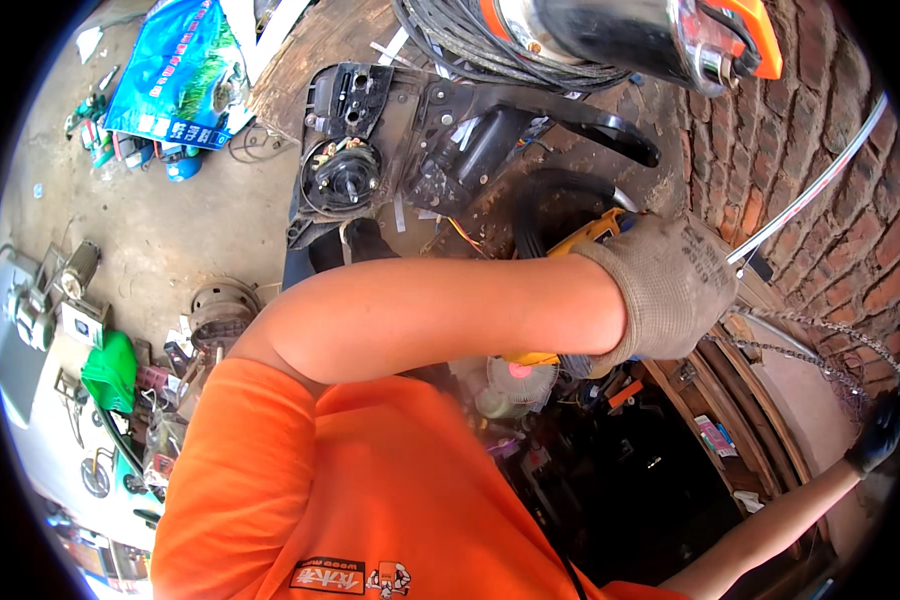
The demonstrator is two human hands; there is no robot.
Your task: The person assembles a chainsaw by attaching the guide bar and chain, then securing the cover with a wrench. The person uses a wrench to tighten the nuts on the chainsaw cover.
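My left hand (675, 285), in a grey knit work glove, reaches across to the right with its back toward me. Its fingers curl out of sight, and a thin whitish cable (815, 185) rises from its far side, apparently in its grip. Beside and partly under that glove sits a yellow-and-black piece of equipment (585, 235), mostly covered. At the right rim my right hand (882, 430), in a dark blue glove, is closed on a dark braided cable (820, 330) that runs back toward the left hand. Finger detail there is small and dim.
A brown wooden bench carries a dark machine part (440, 140) with a round motor. Behind are a coiled black cable (450, 40) and a metal cylinder (600, 40) with orange trim. A brick wall (790, 200) rises right; an open drawer (740, 420) lies below. Clutter covers the left floor.
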